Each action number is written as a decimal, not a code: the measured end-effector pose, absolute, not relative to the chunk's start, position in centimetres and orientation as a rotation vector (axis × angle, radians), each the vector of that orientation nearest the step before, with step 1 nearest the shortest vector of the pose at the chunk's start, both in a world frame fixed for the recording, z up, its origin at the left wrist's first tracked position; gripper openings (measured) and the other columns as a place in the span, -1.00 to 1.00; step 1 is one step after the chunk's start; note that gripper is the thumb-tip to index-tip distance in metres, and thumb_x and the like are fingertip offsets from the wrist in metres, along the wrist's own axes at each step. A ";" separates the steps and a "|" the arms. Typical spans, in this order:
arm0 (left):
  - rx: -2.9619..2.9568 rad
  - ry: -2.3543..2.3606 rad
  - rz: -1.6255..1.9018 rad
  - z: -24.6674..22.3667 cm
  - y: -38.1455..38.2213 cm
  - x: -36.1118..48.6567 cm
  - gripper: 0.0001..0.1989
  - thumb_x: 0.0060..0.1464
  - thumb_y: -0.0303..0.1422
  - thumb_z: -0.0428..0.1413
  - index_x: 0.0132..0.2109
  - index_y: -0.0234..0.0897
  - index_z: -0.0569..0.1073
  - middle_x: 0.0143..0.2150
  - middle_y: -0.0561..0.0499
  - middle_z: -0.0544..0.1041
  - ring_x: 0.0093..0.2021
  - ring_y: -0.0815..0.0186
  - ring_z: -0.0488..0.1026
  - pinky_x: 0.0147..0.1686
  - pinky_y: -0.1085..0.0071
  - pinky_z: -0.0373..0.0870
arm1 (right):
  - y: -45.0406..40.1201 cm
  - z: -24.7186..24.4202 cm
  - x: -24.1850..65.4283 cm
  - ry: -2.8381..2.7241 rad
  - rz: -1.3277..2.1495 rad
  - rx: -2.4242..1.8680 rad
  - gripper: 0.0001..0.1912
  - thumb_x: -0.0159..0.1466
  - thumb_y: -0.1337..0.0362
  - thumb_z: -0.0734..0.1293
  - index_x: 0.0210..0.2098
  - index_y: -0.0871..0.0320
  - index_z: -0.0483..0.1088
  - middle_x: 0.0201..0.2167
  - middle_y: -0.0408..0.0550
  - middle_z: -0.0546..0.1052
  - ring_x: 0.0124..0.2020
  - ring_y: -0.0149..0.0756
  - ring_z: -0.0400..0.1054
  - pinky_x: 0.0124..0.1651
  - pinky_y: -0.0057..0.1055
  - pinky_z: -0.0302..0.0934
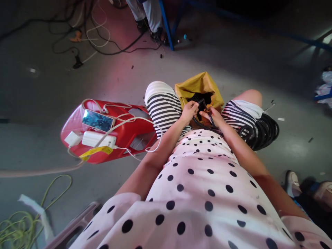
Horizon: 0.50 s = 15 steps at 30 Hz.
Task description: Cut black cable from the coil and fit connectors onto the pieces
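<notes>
Both hands meet over an open yellow bag [199, 83] standing between the knees, with dark pieces inside it. My left hand [190, 112] is closed in a pinch on a small black part [201, 102], perhaps a cable end. My right hand [214, 117] is closed around a small orange and black item [207, 109] close to that part; its exact kind is hard to make out. A black cable curves under the hands across the lap. On the right thigh hangs a thick coil of black cable [267, 131].
At left a red plastic stool [124, 135] carries a phone [97, 120], a white power bank [98, 139], a white plug and cords. Yellow-green cord [18, 224] lies at lower left. Loose cables, a blue metal leg [167, 27] and other people's feet are around.
</notes>
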<state>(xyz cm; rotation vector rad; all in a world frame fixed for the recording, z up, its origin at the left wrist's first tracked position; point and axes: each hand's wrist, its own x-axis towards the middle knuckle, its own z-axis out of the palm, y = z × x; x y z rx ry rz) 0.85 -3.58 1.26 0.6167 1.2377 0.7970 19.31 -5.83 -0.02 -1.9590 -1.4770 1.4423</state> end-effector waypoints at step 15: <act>0.865 1.265 0.706 -0.4 -3.3 0.3 -0.75 0.51 -0.45 0.27 -0.20 -0.21 0.44 -0.54 0.22 0.35 -0.55 0.46 0.28 -0.47 0.52 0.26 | -5.5 0.8 18.2 -1.647 1.375 -2.024 -0.35 0.26 -0.34 0.66 -0.09 0.02 0.46 -0.10 0.06 0.74 -0.08 0.00 0.62 0.11 -0.14 0.47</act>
